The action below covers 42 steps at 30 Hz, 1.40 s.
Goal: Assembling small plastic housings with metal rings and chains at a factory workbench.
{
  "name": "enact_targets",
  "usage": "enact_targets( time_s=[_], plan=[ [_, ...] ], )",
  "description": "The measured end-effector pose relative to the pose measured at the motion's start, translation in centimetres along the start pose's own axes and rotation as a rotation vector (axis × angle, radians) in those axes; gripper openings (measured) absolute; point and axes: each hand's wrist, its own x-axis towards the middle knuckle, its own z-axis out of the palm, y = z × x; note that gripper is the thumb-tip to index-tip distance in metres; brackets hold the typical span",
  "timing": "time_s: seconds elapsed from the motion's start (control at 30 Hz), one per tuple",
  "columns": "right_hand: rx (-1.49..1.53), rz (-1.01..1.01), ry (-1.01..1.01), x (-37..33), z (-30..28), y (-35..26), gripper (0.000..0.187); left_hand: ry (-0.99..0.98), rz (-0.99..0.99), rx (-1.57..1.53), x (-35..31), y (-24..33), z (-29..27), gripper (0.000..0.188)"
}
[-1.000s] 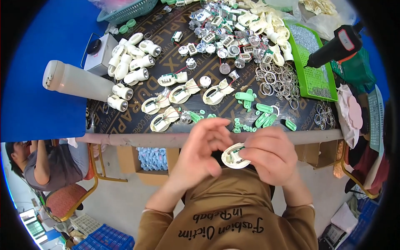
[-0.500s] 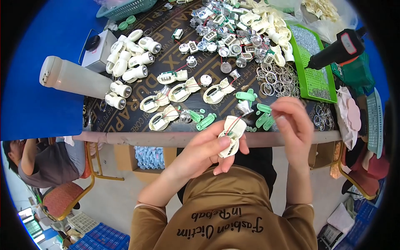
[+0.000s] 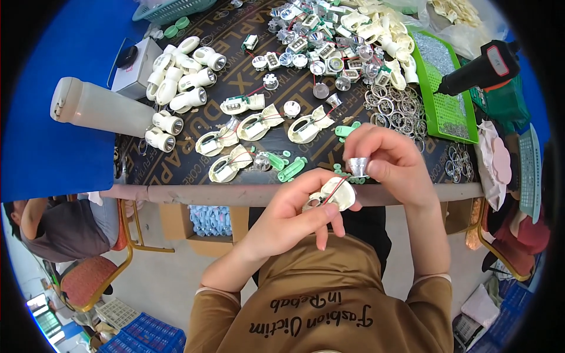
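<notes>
My left hand [image 3: 288, 215] grips a cream flashlight half-shell [image 3: 338, 195] over the table's front edge. Red wires run from the shell to a small silver reflector cup [image 3: 358, 167], which my right hand [image 3: 391, 162] pinches between thumb and fingers. Beyond my hands, several wired half-shells [image 3: 303, 128] lie on the dark table. Small green plastic parts [image 3: 291, 169] lie to the left of my hands, and a few more show around my right fingers. My right hand partly hides the green pieces behind it.
Finished-looking white flashlights [image 3: 191, 79] are heaped at left beside a pale bottle [image 3: 100, 107]. Loose reflectors and circuit pieces [image 3: 323, 50] pile up at the back. Metal rings [image 3: 393, 112], a green screw tray [image 3: 432, 88] and a black power screwdriver [image 3: 482, 69] are at right.
My right hand has moved left and taken hold of the silver reflector, which was hanging by the shell's wires. My left hand has turned the half-shell so it lies more sideways.
</notes>
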Motion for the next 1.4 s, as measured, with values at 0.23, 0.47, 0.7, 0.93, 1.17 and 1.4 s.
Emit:
enact_targets(
  time_s=[0.23,0.47,0.7,0.93,1.17,1.4],
  plan=[
    [-0.159,0.008,0.136,-0.7,1.3,-2.6,0.007,0.071,-0.001,0.061,-0.1,0.3,0.2,0.028],
    [-0.561,0.009,0.352,-1.1,3.4,-3.6,0.009,0.242,0.182,0.337,0.6,-0.7,0.8,0.020],
    [-0.954,-0.154,0.323,-1.1,5.4,-4.2,0.012,0.347,0.250,0.330,1.2,-1.5,1.1,0.010],
    [-1.076,-0.207,0.338,-1.0,5.1,-3.5,0.014,0.309,0.195,0.202,0.6,-1.0,1.7,0.027],
    [-1.117,-0.264,0.298,-0.8,5.0,-3.4,0.015,0.240,0.253,0.283,0.3,-1.3,1.5,0.035],
    [-1.179,-0.313,0.296,-0.8,5.3,-3.1,0.018,0.262,0.217,0.391,-0.3,-1.0,2.0,0.034]
  ],
)
